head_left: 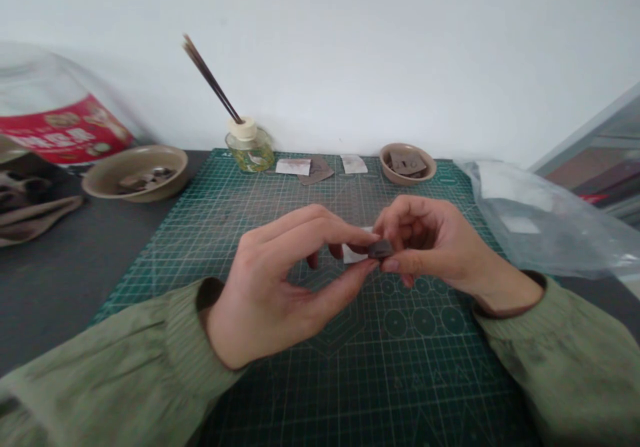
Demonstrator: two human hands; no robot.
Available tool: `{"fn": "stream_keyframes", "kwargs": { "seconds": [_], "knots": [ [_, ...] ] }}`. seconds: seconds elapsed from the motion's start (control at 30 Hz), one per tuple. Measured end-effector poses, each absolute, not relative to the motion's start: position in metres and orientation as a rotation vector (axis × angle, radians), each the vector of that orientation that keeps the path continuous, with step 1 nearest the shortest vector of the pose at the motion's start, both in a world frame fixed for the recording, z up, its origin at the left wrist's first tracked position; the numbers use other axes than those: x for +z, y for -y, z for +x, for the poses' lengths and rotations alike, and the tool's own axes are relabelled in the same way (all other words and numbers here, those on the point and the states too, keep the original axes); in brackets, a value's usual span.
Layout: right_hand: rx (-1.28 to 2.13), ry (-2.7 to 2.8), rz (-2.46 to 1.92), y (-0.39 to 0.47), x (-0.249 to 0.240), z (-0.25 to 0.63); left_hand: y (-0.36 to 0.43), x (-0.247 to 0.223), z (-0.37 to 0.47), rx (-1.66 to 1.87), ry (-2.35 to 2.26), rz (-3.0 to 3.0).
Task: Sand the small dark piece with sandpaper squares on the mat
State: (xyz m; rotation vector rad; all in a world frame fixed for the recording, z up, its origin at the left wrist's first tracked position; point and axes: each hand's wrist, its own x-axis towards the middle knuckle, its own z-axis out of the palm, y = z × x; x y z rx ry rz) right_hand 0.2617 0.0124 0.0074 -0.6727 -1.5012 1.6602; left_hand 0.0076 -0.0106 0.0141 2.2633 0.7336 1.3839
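gripping one dark piece (381, 250) with left hand (280, 284) and right hand (434, 239), hovering over one green mat (300, 400), facing one reed diffuser (251, 154) and two bowls (143, 196).

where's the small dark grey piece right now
In the head view, the small dark grey piece is just right of centre, at the left hand's fingertips and beside the right hand's thumb, over the green mat.
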Motion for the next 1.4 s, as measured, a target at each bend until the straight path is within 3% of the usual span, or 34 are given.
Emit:
{"fn": "stream_keyframes", "kwargs": {
  "seconds": [1.4],
  "knots": [
    [1.393, 1.653, -0.882, -0.014, 0.010, 0.261, 0.002, 0.010, 0.010, 1.316, -0.934, 2.223]
  ]
}}
